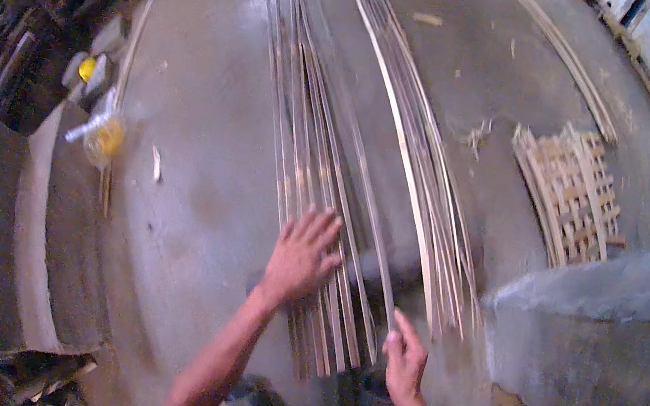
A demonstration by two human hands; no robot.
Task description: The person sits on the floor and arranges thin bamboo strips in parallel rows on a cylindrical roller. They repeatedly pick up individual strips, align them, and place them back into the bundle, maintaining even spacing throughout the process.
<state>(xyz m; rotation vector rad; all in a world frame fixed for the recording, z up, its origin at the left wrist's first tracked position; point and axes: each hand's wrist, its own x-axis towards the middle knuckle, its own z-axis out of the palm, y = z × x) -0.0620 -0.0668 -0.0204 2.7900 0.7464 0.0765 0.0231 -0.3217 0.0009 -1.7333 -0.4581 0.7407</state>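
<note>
Long thin strips (319, 137), which look like split bamboo, lie side by side along the floor and reach toward me. My left hand (301, 255) rests on them, palm down with its fingers stretched out. The thumb and forefinger of my right hand (406, 367) are closed on the near end of a single bamboo strip (378, 243), which stands a little apart from the others. To the right, a second bundle of paler strips (426, 173) runs alongside. Something dark under the strips beyond my hands is partly hidden.
A woven slatted panel (573, 199) lies at the right, beside a grey block-like surface (593, 337). More long strips (561, 49) are at the far right. A clear bag with yellow contents (104, 138) and brown boards (70, 219) sit on the left.
</note>
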